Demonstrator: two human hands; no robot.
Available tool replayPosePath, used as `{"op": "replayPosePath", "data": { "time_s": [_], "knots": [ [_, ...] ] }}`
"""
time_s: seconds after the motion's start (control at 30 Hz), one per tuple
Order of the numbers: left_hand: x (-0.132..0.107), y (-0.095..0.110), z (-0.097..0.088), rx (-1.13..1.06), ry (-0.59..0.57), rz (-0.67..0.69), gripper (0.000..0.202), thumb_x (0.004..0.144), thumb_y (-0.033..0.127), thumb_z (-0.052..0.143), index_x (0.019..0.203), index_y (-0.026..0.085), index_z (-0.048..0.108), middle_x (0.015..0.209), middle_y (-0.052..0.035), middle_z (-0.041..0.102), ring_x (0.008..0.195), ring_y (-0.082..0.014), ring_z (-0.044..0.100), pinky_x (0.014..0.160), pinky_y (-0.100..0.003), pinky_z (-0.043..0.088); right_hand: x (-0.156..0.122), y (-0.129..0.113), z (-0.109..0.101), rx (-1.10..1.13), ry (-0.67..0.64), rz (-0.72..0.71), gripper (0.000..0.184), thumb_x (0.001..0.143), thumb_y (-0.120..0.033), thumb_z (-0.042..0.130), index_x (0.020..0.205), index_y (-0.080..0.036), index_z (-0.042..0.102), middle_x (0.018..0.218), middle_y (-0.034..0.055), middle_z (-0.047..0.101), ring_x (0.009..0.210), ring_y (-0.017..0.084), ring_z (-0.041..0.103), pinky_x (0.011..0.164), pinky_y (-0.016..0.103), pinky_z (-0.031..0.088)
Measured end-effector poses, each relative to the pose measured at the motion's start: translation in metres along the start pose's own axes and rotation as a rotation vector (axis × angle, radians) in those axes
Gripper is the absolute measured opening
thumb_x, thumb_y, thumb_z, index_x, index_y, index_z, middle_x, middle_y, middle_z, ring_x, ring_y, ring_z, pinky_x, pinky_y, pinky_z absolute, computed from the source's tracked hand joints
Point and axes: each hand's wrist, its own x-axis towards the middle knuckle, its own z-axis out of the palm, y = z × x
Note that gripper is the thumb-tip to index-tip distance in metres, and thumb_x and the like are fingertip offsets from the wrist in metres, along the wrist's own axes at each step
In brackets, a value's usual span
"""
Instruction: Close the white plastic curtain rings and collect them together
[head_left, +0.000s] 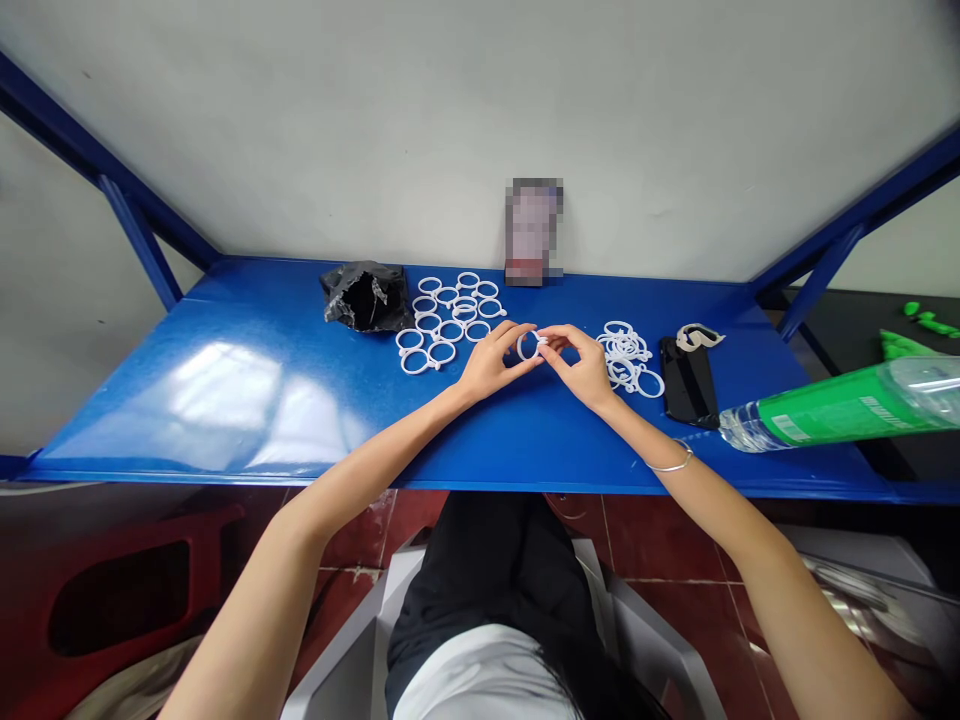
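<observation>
Between my two hands, above the blue tabletop, is one white plastic ring [523,347], like a curtain ring with a small eyelet. My left hand [491,362] grips its left side between thumb and fingertips. On the right, my right hand [581,366] pinches the ring near its small eyelet; the fingertips partly cover that spot. Several white rings [415,361] lie spread out just left of my left hand. A tighter heap of white rings [650,383] sits right of my right hand, some overlapping.
A crumpled black plastic bag [365,298] lies open at the back left. Right of the heap are a black phone [688,385], a whitish strap-like item [699,337] and a bottle with a green label [840,405]. A blurred box [532,232] leans on the wall behind the blue table [360,420].
</observation>
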Motion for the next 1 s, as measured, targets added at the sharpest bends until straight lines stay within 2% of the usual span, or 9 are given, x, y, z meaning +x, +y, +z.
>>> {"op": "replayPosePath", "data": {
  "time_s": [0.33, 0.7, 1.0],
  "knots": [
    [0.0013, 0.0011, -0.0021, 0.097, 0.068, 0.009, 0.042, 0.09, 0.047, 0.062, 0.119, 0.017, 0.059, 0.096, -0.0061, 0.061, 0.075, -0.013, 0.059, 0.067, -0.024, 0.051, -0.0002, 0.0016, -0.0022, -0.138, 0.001, -0.01, 0.027, 0.095, -0.046, 0.055, 0.103, -0.023, 0.066, 0.092, 0.0048, 0.072, 0.076, 0.018, 0.067, 0.072, 0.033, 0.057],
    [0.0003, -0.0018, -0.0003, 0.111, 0.079, 0.024, 0.045, 0.093, 0.042, 0.058, 0.131, 0.019, 0.052, 0.113, -0.0105, 0.06, 0.095, -0.0178, 0.063, 0.076, -0.027, 0.054, 0.0013, 0.0055, -0.0063, -0.325, -0.073, -0.103, 0.028, 0.099, -0.042, 0.048, 0.107, -0.022, 0.065, 0.092, 0.0063, 0.072, 0.081, 0.021, 0.068, 0.076, 0.032, 0.054],
    [0.0, -0.0038, -0.0008, 0.142, 0.041, -0.006, 0.048, 0.093, 0.041, 0.058, 0.135, 0.021, 0.049, 0.117, -0.0113, 0.059, 0.101, -0.0203, 0.063, 0.076, -0.029, 0.055, 0.002, 0.0084, -0.0074, -0.437, -0.101, -0.144, 0.028, 0.1, -0.038, 0.046, 0.109, -0.022, 0.066, 0.09, 0.0062, 0.072, 0.081, 0.022, 0.068, 0.076, 0.034, 0.054]
  ]
}}
